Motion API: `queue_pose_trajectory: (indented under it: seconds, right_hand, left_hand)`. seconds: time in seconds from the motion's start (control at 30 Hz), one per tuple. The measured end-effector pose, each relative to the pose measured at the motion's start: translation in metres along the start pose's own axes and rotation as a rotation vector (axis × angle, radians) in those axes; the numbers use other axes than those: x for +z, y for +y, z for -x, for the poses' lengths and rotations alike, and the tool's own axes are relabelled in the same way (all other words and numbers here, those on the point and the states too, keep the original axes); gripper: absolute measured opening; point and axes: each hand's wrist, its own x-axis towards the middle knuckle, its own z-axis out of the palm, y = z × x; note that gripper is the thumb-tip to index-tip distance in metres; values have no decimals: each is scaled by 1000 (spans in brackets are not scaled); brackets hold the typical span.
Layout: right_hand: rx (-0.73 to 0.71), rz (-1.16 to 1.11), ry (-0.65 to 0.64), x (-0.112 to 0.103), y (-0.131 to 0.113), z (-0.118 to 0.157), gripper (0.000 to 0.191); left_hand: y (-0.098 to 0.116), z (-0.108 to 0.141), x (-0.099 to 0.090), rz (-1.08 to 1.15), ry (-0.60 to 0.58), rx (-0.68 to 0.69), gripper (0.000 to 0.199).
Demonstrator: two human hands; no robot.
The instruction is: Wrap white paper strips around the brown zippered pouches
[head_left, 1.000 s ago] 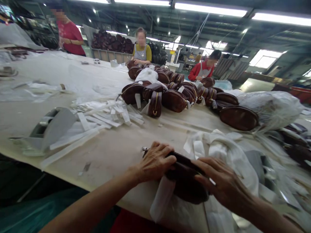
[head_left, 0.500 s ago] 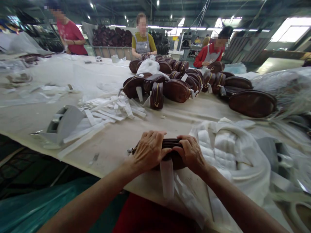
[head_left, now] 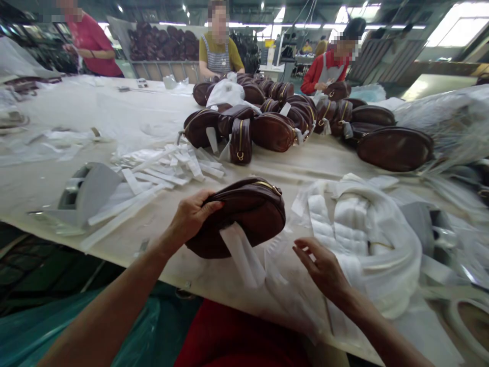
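My left hand (head_left: pixel 195 211) grips the left end of a dark brown oval zip bag (head_left: pixel 252 216), its thumb on the near face. The bag is tilted above the table, with a gold zipper along its upper right edge. From the near face hangs a white strip of wrapping (head_left: pixel 244 257). Apart from the bag, to its right, my right hand (head_left: pixel 323 265) is in the air with fingers loosely curled and parted, holding nothing. Beside it on the table lies a bundle of white padded wrapping (head_left: pixel 353 224).
Several finished-looking brown bags (head_left: pixel 275 132) are heaped across the table (head_left: pixel 153 219). Cut white strips (head_left: pixel 168 168) lie near a grey tape dispenser (head_left: pixel 89 191) at left; another grey dispenser (head_left: pixel 418 224) stands at right. Co-workers (head_left: pixel 219 51) stand along the far side.
My right hand has let go of the bag and drawn away to the right. My left hand has raised and turned the bag, so its broad face and gold zipper now show.
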Motion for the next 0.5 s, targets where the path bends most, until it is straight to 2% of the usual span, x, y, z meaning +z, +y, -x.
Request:
queue_pose_trajectory:
  seconds: [0.07, 0.13, 0.2, 0.27, 0.4, 0.5]
  right_hand:
    - [72, 68, -102, 12, -2, -1, 20]
    - [221, 209, -146, 21, -4, -12, 24]
    - [375, 346, -146, 27, -4, -29, 28]
    - [465, 419, -133, 31, -1, -48, 30]
    - [476, 426, -120, 38, 5, -72, 25]
    - [448, 370, -147, 43, 7, -75, 17]
  left_hand:
    - [1, 2, -11, 3, 11, -37, 38]
    - [3, 5, -18, -36, -1, -15, 37]
    - [4, 8, -18, -92, -46, 51, 37]
    - [3, 11, -12, -163, -108, 160, 35]
    - [4, 18, 8, -337, -153, 469, 31]
    - [6, 20, 16, -410, -149, 614, 25]
